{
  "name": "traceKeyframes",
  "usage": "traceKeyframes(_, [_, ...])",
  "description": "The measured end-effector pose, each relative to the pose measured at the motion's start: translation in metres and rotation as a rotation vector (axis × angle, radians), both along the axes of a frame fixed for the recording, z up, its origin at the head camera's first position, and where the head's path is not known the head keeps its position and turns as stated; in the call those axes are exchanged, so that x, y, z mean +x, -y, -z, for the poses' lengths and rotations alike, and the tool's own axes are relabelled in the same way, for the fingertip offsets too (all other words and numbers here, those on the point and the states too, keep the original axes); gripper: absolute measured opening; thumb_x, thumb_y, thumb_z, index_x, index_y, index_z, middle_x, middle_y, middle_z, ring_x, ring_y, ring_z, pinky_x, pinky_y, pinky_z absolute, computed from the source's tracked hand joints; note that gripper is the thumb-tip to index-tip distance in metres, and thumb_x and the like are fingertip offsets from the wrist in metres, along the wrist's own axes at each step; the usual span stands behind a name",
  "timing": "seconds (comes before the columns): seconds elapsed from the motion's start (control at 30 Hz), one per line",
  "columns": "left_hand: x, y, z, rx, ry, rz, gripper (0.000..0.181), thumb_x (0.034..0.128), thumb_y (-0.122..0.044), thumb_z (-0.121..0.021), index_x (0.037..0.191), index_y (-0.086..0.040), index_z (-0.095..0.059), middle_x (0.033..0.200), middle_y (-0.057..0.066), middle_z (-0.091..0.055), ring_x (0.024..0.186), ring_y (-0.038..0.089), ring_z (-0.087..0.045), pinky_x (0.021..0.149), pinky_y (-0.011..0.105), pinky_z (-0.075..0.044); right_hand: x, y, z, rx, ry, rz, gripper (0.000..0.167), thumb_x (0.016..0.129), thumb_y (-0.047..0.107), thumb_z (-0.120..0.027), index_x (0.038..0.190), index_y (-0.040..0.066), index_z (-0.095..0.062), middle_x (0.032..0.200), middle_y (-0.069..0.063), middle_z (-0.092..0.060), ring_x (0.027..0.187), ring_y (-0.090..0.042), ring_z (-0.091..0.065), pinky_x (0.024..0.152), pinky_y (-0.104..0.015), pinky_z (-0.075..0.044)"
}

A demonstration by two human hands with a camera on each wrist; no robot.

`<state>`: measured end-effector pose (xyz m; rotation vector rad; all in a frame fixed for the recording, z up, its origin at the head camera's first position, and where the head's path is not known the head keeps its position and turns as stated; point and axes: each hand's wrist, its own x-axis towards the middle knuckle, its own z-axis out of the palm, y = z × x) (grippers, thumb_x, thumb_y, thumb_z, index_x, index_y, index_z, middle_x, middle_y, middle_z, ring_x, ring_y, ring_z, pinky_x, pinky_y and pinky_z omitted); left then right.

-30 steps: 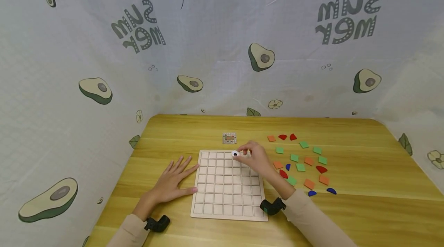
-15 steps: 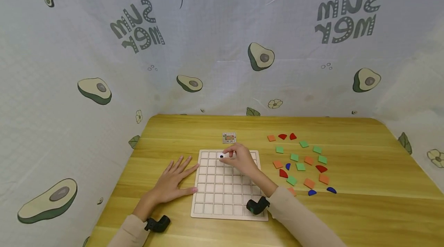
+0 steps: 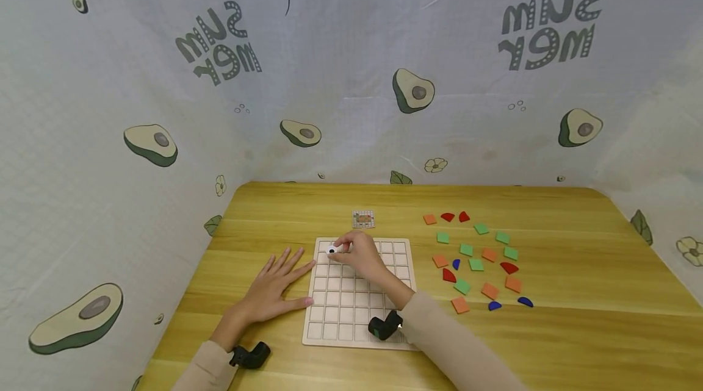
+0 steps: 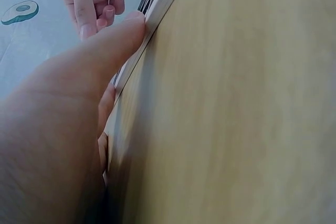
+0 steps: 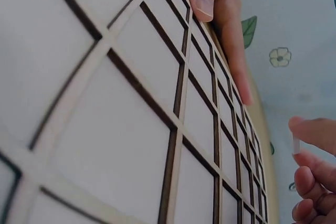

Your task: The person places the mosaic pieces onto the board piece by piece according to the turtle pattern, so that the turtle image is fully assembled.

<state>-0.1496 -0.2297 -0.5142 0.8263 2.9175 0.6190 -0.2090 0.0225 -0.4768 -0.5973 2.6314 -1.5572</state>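
Between the thumb and fingers of my right hand (image 3: 359, 254) is a small white tile with a black dot (image 3: 332, 250), like an eye. It is over the far left part of a pale wooden grid board (image 3: 346, 315). The right wrist view shows this white tile (image 5: 295, 144) edge-on, above the board's surface. My left hand (image 3: 274, 290) lies flat on the table with fingers spread; its thumb and index fingertip touch the board's left edge. In the left wrist view, the left thumb (image 4: 113, 43) rests against that edge.
Right of the board lie scattered green squares (image 3: 476, 265), orange squares (image 3: 490, 291), red wedge-shaped pieces (image 3: 509, 268) and blue half-rounds (image 3: 525, 302). A small printed card (image 3: 363, 219) lies behind the board. A patterned cloth (image 3: 351, 135) hangs at the table's far edge.
My right hand has moved left across the far rows of the board, carrying the white tile and uncovering an orange square at right. My left hand has stayed in place.
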Motion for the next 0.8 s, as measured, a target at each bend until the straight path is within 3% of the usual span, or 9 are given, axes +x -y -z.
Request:
traceKeyframes(0.33, [0.0, -0.001, -0.001, 0.001, -0.004, -0.001, 0.078, 0.0915, -0.066, -0.056, 0.158, -0.033, -0.03, 0.166, 0.005, -0.013, 0.151, 0.033, -0.005, 0.118, 0.059, -0.003, -0.002, 0.007, 0.009, -0.003, 0.023, 0.006, 0.017, 0.083, 0.007, -0.081, 0.096, -0.003, -0.075, 0.071, -0.004, -0.052, 0.058, -0.013, -0.042, 0.053, -0.022, -0.035])
traceKeyframes(0.57, [0.0, 0.001, 0.0, 0.0, -0.003, -0.007, 0.078, 0.0914, -0.066, -0.056, 0.158, -0.034, -0.03, 0.166, 0.003, -0.013, 0.152, 0.032, -0.005, 0.119, 0.058, -0.003, -0.003, 0.012, 0.011, -0.03, -0.022, -0.02, 0.014, 0.083, 0.005, -0.081, 0.091, -0.005, -0.074, 0.065, 0.0, -0.049, 0.056, -0.011, -0.041, 0.053, -0.024, -0.037])
traceKeyframes(0.8, [0.001, 0.0, -0.001, 0.002, 0.001, -0.007, 0.078, 0.0913, -0.066, -0.056, 0.158, -0.034, -0.03, 0.166, 0.004, -0.014, 0.151, 0.033, -0.005, 0.118, 0.059, -0.003, -0.004, 0.019, 0.013, 0.053, 0.043, 0.018, 0.014, 0.082, 0.011, -0.083, 0.09, 0.001, -0.076, 0.067, 0.0, -0.05, 0.061, -0.012, -0.043, 0.057, -0.024, -0.037])
